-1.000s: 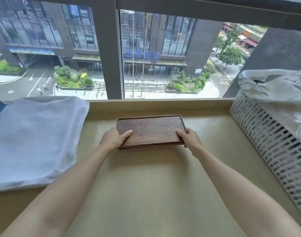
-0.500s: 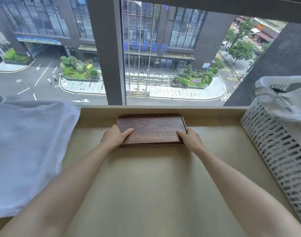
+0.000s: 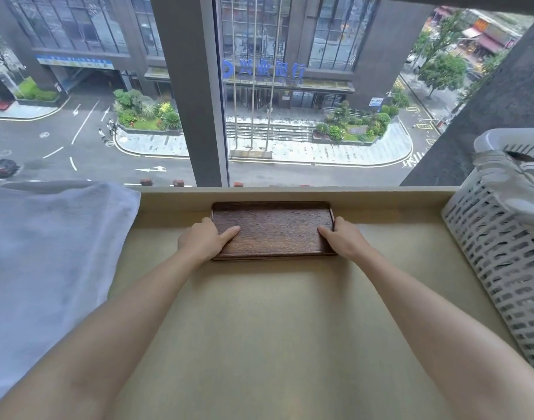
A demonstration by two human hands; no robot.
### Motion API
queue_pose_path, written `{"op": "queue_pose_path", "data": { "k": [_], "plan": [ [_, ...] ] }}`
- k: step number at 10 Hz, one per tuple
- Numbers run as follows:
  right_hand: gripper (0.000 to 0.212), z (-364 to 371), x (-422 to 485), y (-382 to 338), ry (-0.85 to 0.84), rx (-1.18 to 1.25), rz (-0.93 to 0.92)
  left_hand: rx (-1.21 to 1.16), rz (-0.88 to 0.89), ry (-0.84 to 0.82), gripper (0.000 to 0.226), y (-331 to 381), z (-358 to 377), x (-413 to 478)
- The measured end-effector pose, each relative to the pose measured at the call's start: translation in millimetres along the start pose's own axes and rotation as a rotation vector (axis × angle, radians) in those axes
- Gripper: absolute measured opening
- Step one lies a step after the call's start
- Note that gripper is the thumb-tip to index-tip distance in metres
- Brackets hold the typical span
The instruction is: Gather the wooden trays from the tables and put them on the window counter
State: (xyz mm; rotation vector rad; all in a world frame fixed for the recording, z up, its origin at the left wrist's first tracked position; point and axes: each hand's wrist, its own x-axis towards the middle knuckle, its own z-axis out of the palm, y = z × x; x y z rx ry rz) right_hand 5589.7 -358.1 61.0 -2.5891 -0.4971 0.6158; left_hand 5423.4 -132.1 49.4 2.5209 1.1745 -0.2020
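A dark brown wooden tray [image 3: 273, 227] lies flat on the beige window counter [image 3: 259, 328], with its far edge close to the raised sill under the glass. My left hand [image 3: 203, 239] grips the tray's left end, thumb laid on its top face. My right hand [image 3: 343, 237] grips the right end the same way. Both forearms reach straight out over the counter. I cannot tell whether the tray rests fully on the counter or is held just above it.
A folded white towel [image 3: 47, 268] covers the counter's left side. A white slatted plastic basket [image 3: 502, 256] with cloth hanging over its rim stands on the right. The window pane and a grey pillar [image 3: 193, 92] close off the far side.
Both hands have pushed the tray farther away toward the window sill. The view has tipped down, showing more of the street.
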Motion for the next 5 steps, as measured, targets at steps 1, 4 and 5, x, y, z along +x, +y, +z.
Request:
{"op": "queue_pose_path", "data": {
  "k": [1, 4, 5],
  "plan": [
    [0.048, -2, 1, -4, -0.027, -0.021, 0.023, 0.014, 0.001, -0.007, 0.073, 1, -3, 0],
    [0.053, -12, -19, -22, 0.055, -0.15, -0.002, 0.194, 0.206, 0.257, 0.052, 6, -45, -17],
    [0.059, -27, -33, -39, 0.16, -0.209, -0.098, 0.303, 0.274, 0.339, 0.054, 3, -69, -25]
  ]
}}
